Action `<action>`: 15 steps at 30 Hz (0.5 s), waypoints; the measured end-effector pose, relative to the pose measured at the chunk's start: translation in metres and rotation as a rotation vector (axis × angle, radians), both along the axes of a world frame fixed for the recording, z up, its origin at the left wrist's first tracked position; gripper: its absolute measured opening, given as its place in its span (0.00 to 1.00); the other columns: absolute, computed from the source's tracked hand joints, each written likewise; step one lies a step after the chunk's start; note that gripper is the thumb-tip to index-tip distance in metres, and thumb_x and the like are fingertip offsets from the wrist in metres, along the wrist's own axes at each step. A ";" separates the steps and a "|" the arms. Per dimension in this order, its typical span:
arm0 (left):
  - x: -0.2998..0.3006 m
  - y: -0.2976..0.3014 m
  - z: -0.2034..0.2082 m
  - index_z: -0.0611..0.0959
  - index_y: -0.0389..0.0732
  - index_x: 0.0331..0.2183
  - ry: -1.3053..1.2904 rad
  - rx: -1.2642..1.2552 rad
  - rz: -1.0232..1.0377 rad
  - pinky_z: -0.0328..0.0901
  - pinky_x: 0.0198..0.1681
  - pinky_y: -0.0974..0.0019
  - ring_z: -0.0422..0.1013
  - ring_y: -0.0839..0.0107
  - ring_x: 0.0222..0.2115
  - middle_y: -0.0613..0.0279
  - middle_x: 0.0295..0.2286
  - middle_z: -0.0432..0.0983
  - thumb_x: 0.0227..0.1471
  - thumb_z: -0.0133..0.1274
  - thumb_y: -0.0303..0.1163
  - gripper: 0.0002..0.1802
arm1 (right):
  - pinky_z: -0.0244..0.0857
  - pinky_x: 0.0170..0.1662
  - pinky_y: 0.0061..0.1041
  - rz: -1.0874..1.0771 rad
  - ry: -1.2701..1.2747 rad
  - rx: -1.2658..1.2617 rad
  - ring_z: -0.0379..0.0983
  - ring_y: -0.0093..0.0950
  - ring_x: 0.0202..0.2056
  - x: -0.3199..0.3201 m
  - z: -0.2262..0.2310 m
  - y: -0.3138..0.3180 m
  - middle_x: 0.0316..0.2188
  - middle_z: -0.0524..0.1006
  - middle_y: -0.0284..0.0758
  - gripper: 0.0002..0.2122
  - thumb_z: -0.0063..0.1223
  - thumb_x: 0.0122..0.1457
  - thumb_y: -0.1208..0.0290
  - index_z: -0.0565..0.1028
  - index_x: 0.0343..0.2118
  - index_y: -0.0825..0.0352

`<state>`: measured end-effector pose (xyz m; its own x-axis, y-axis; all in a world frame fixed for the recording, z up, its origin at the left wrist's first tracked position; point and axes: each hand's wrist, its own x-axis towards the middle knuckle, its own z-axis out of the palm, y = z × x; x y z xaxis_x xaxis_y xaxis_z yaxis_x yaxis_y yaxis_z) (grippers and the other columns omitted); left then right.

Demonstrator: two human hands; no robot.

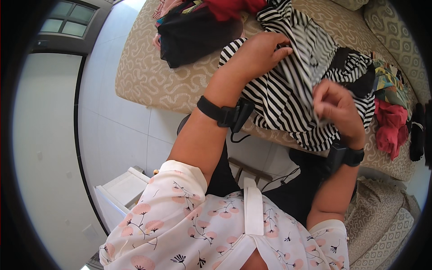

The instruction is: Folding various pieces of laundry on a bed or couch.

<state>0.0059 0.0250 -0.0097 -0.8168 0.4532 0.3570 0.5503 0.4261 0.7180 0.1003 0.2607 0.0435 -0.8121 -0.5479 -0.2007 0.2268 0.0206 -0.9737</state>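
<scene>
A black-and-white striped garment (274, 96) lies spread and rumpled on the patterned sofa seat in front of me. My left hand (263, 54) is closed at its upper part, thumb and fingers pinching the cloth. Lower and to the right, my right hand (337, 108) has curled fingers closed at a fold of the same garment; motion smears the fingertips a little. Between the two hands the striped cloth runs in a blurred, lifted fold. Black patches show among the stripes on the right side of the cloth.
A pile with a black garment (193, 38) and a red cloth (231, 9) lies at the far left of the sofa seat (139, 76). At the right are a pink-red cloth (390, 126) and a multicoloured patterned cloth (391, 83). A white drawer unit (119, 191) stands at lower left.
</scene>
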 end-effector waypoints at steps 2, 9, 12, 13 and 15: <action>0.003 0.003 0.009 0.80 0.33 0.40 -0.021 0.003 0.048 0.68 0.41 0.62 0.75 0.56 0.37 0.47 0.34 0.79 0.55 0.56 0.39 0.18 | 0.60 0.28 0.11 0.193 -0.130 -0.048 0.67 0.12 0.25 0.004 0.007 -0.001 0.26 0.72 0.25 0.07 0.60 0.55 0.75 0.72 0.32 0.66; 0.004 0.006 0.000 0.77 0.38 0.44 -0.206 -0.030 0.240 0.68 0.37 0.62 0.74 0.64 0.32 0.52 0.30 0.78 0.49 0.63 0.43 0.25 | 0.62 0.29 0.14 0.601 -0.161 -0.037 0.67 0.13 0.26 0.015 -0.008 -0.057 0.25 0.73 0.26 0.04 0.58 0.56 0.76 0.74 0.30 0.68; 0.004 0.007 -0.003 0.76 0.39 0.45 -0.167 -0.115 0.195 0.68 0.38 0.63 0.74 0.65 0.32 0.54 0.30 0.78 0.44 0.65 0.38 0.27 | 0.63 0.31 0.14 0.534 -0.124 0.007 0.68 0.14 0.27 0.016 -0.009 -0.061 0.27 0.74 0.27 0.04 0.57 0.56 0.77 0.74 0.32 0.68; 0.004 0.007 -0.003 0.77 0.39 0.45 -0.169 -0.143 0.181 0.68 0.39 0.64 0.75 0.66 0.33 0.55 0.30 0.78 0.43 0.65 0.36 0.26 | 0.64 0.32 0.14 0.393 -0.125 0.014 0.69 0.15 0.28 0.016 -0.009 -0.062 0.28 0.74 0.27 0.04 0.56 0.57 0.77 0.74 0.33 0.68; -0.003 0.003 0.002 0.79 0.36 0.42 -0.183 -0.144 0.158 0.69 0.39 0.67 0.75 0.69 0.33 0.57 0.30 0.79 0.46 0.61 0.30 0.19 | 0.67 0.33 0.15 0.011 -0.065 -0.043 0.70 0.15 0.29 0.007 -0.017 -0.052 0.29 0.74 0.27 0.05 0.52 0.58 0.76 0.75 0.37 0.68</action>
<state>0.0034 0.0283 -0.0078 -0.9264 0.3502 0.1383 0.3356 0.6016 0.7249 0.1072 0.2088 0.0266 -0.7919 -0.5664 -0.2285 0.2892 -0.0183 -0.9571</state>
